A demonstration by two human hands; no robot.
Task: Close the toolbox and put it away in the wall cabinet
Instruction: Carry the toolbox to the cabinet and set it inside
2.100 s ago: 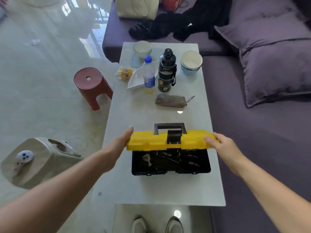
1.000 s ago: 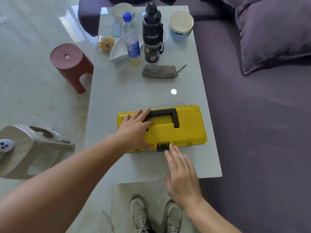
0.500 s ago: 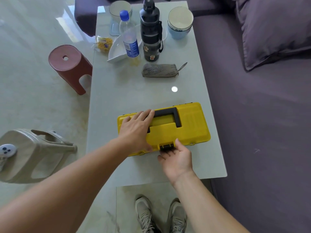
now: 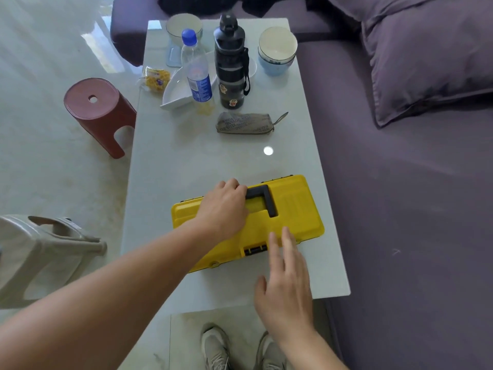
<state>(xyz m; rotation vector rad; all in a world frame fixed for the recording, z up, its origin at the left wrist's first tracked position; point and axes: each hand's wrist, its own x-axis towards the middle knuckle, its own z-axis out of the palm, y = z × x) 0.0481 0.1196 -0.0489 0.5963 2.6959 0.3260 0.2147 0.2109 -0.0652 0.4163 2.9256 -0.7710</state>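
The yellow toolbox (image 4: 293, 209) lies shut on the pale coffee table (image 4: 186, 166), near its front edge and turned a little askew. Its black latch (image 4: 254, 249) sits on the front side. My left hand (image 4: 224, 206) rests on the lid's left half, fingers curled over the left end of the black handle (image 4: 268, 200). My right hand (image 4: 285, 287) hovers flat with its fingers apart, the fingertips over the lid's front edge just right of the latch. No wall cabinet is in view.
Farther back on the table stand a grey pouch (image 4: 244, 123), a black flask (image 4: 230, 62), a water bottle (image 4: 197, 70), a white dish (image 4: 176, 89) and two bowls. A red stool (image 4: 98, 113) and a tipped beige stool (image 4: 40, 252) are on the floor at left. A purple sofa (image 4: 413, 209) runs along the right.
The lid came down and the toolbox is shut. My left hand's fingers went from flat on the lid to curled at the handle. My right hand drew back from the latch and opened flat.
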